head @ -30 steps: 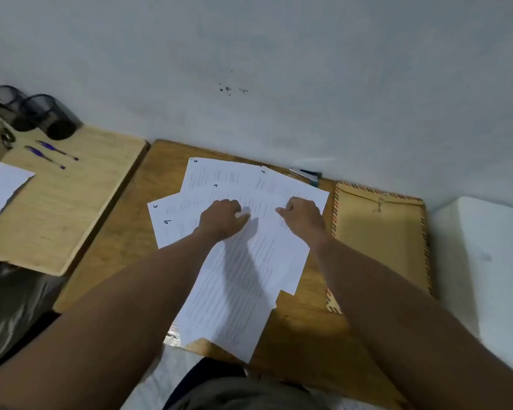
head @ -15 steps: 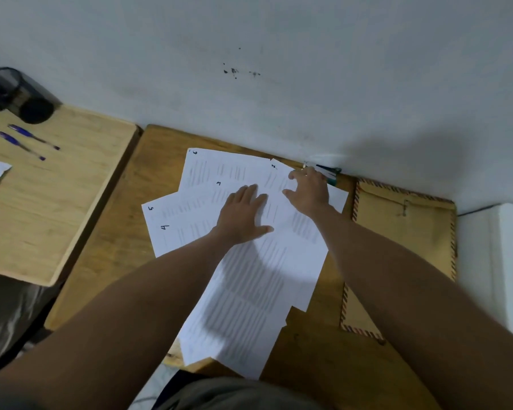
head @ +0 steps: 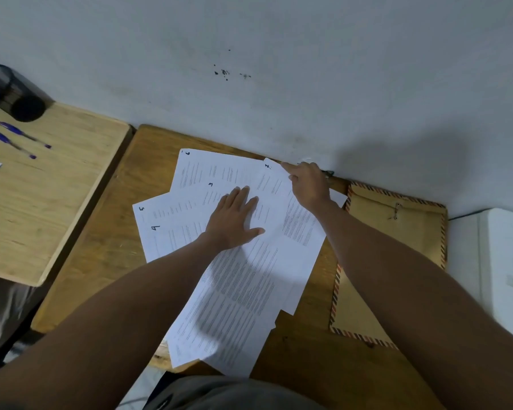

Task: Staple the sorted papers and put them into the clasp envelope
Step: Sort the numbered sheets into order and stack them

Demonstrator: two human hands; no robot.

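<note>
Several white printed sheets (head: 243, 279) lie fanned out on the brown wooden desk (head: 101, 247), with handwritten numbers at their top corners. My left hand (head: 234, 220) lies flat on the middle of the fan, fingers spread. My right hand (head: 308, 184) rests at the far right top corner of the sheets, by the wall. Its fingers are curled and the index finger lies along a sheet's top edge. Whether it grips anything is hidden. A sliver of the stapler (head: 328, 173) shows behind that hand. The brown clasp envelope (head: 412, 232) lies to the right, partly under my right forearm.
A lighter wooden desk (head: 57, 187) stands to the left with two blue pens (head: 18, 139), a black mesh holder (head: 9, 90) and a sheet's corner. A white surface (head: 504, 261) is at the right. The wall runs along the desk's far edge.
My left hand went from curled to flat and spread on the sheets. My right hand reached from the middle of the fan up to its far right corner by the wall.
</note>
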